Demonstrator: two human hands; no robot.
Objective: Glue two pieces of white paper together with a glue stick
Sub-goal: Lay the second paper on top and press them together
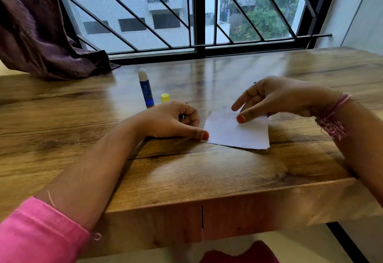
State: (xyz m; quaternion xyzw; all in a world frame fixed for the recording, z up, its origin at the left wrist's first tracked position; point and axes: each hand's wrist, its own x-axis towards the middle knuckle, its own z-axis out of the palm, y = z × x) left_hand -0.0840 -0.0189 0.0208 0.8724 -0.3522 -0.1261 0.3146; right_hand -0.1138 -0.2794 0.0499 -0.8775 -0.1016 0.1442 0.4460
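Observation:
A white paper [236, 133] lies on the wooden table [186, 171] in front of me; a second sheet's edge peeks out under it at the corners. My left hand [174, 120] rests beside its left edge, fingers curled, thumb tip pressing the near-left corner. My right hand [275, 99] hovers over the far edge and pinches it between thumb and fingers. The blue glue stick [146, 87] stands upright and uncapped behind my left hand, white glue exposed. Its yellow cap [165, 97] sits just to its right.
A purple curtain [41, 34] drapes onto the table's far left corner. A barred window [196, 14] runs along the back edge. The table's front edge [207, 198] is close to my body.

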